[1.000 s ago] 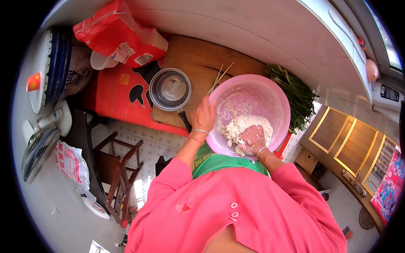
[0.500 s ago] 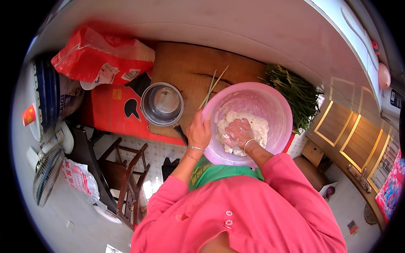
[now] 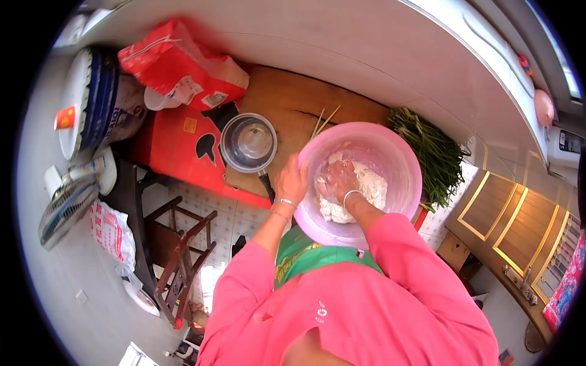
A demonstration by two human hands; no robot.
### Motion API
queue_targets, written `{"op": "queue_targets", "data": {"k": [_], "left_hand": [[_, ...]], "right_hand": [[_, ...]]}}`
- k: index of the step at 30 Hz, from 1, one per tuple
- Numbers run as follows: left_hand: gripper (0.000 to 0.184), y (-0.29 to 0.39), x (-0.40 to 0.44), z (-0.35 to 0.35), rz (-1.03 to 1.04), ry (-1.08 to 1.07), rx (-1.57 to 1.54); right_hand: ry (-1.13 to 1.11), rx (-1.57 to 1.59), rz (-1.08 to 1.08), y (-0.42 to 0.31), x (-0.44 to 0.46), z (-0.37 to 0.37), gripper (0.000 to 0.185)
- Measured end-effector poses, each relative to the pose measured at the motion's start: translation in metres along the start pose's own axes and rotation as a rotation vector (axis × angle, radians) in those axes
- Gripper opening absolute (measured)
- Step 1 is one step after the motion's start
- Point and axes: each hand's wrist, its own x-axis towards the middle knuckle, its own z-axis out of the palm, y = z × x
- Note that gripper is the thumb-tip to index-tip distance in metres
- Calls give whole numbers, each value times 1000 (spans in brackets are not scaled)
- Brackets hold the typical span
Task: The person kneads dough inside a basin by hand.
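Observation:
A pink plastic basin (image 3: 404, 174) sits at the front edge of the table, with a lumpy white mass of dough (image 3: 372, 189) inside. My left hand (image 3: 291, 181) grips the basin's left rim, thumb on the inner side and the fingers largely hidden outside. Down in the basin, my right hand (image 3: 339, 180) is pressed into the left part of the dough, its fingers curled and partly smeared by motion. Flour or dough coats the right fingers. Close to the left hand stands a metal saucepan (image 3: 249, 143), its black handle (image 3: 266, 185) pointing toward me.
Green leafy stalks (image 3: 430, 155) lie right of the basin. Two pale stalks (image 3: 325, 122) rest on the wooden board (image 3: 293, 91) behind it. A red bag (image 3: 183, 64) stands at the back left. A wooden chair (image 3: 183, 256) and a fan (image 3: 70, 210) are at left.
My right hand has shifted to the left side of the dough, and the dough's shape has changed. The left hand keeps its hold on the rim. The whole view has turned slightly.

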Motion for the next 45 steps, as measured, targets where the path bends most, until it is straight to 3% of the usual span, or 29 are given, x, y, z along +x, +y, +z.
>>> {"op": "queue_targets", "data": {"k": [2,5,6,9,10,12,13,15,19,21,25,27,29,32,34,36,39,40,42,43,45], "left_hand": [[40,4,-3,-3,-12,-45,4],[44,-2,-10,2,59,56,-146],[48,-3,-19,5,55,103,-231],[48,-4,-60,8,-40,222,-348],[50,-3,-80,9,-137,175,-355],[53,-13,-114,35,-167,196,-466],[53,-1,-129,36,-140,218,-456],[52,6,-144,58,-261,230,-481],[47,16,-117,51,-259,322,-440],[45,11,-92,47,-238,348,-381],[40,6,-51,31,-108,361,-307],[39,3,-40,27,-70,278,-290],[39,4,-34,26,-68,265,-270],[37,0,-29,26,-52,213,-238],[37,-1,-30,27,-19,179,-224],[35,-2,-30,27,36,241,-201],[35,-5,-30,28,53,228,-227],[35,-6,-30,28,62,222,-235],[36,-5,-29,30,42,200,-220],[36,-2,-28,30,47,190,-227],[36,5,-30,29,-1,172,-188]], "right_hand": [[48,-2,30,-3,-3,0,38],[-13,-13,51,-10,-12,-22,45],[-130,30,-122,10,-11,-25,45],[-64,301,-213,35,-34,-41,41],[-72,294,-222,37,-37,-50,41],[-15,571,47,40,-39,-63,36],[-28,568,35,47,-33,-61,36],[178,512,68,61,-13,-54,37],[156,387,131,86,39,-49,38],[-81,648,255,99,62,-38,39],[-191,853,329,126,106,22,43],[-371,481,-1,114,117,22,48],[-436,277,-162,98,112,11,50],[-44,180,249,72,59,-14,56],[-307,489,234,60,28,-50,65],[-425,639,230,46,-5,-86,71],[-258,823,195,55,-59,-88,69],[-119,905,259,79,-66,-62,46],[-105,887,353,64,-96,-85,21],[-101,887,366,64,-102,-76,21],[182,865,54,68,-115,-50,41]]}}
